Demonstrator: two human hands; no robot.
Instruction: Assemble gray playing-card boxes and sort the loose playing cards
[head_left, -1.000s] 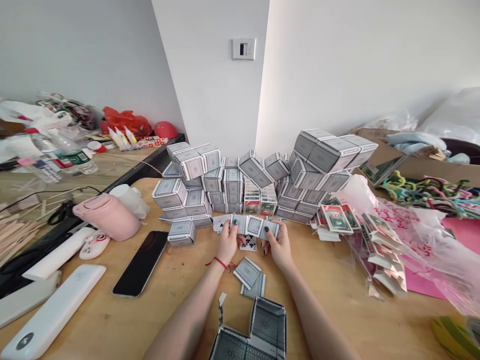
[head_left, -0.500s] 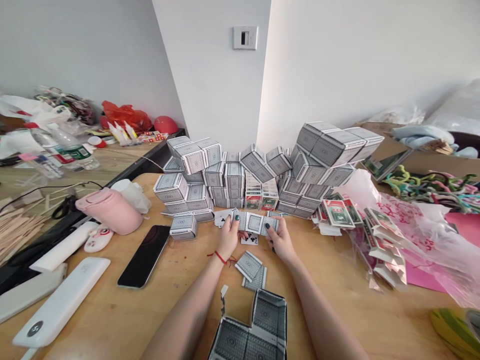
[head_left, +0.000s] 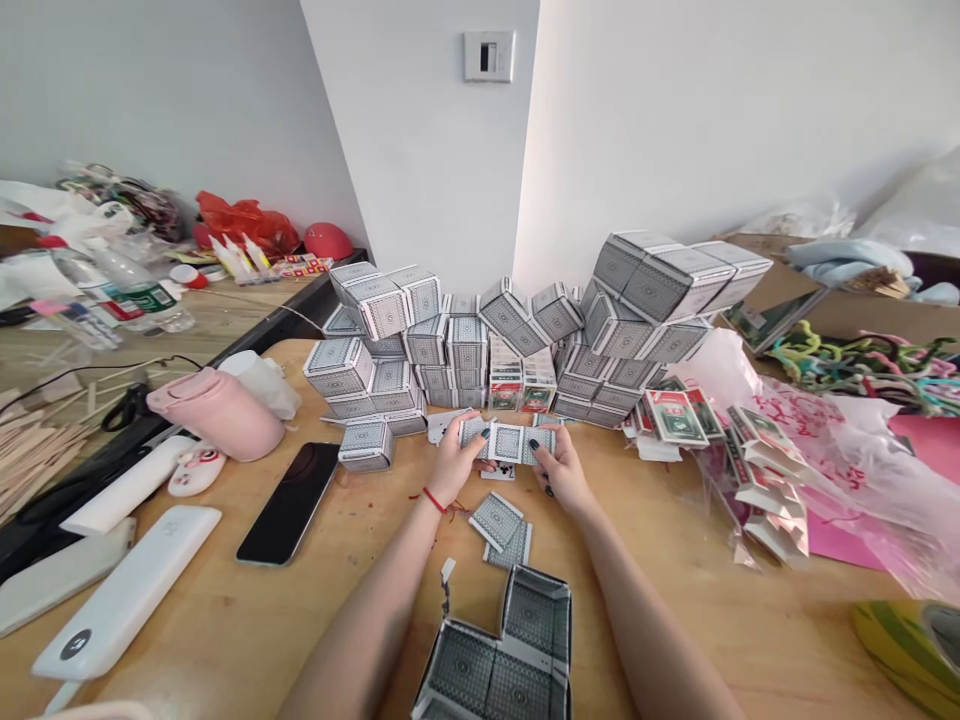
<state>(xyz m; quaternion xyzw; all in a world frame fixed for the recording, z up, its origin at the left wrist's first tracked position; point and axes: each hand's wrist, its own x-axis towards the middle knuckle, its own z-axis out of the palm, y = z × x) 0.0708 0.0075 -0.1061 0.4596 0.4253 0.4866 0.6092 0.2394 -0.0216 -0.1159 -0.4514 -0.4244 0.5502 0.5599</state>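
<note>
Between my two hands is a strip of playing cards [head_left: 508, 441], grey patterned backs toward me, with folded edges showing. My left hand [head_left: 455, 462] pinches its left end, thumb on the front. The right end is gripped by my right hand [head_left: 561, 468], thumb also on the front. Below and behind the strip, a face-up card [head_left: 498, 472] lies on the table, partly hidden. Two loose cards [head_left: 501, 525] rest face down nearer me. An L-shaped block of folded cards [head_left: 495, 665] stands at the bottom edge.
Card cubes are stacked at the left [head_left: 373, 380] and right [head_left: 637, 300] in back, with card boxes [head_left: 521, 375] between. A phone [head_left: 289, 505], power bank [head_left: 127, 590] and pink cup [head_left: 217, 412] lie left. Opened card boxes [head_left: 769, 480] and a tape roll [head_left: 911, 645] are on the right.
Both hands keep hold of the card strip. My left thumb has slid inward along it, and the right thumb has moved up onto its face. The view has shifted slightly.
</note>
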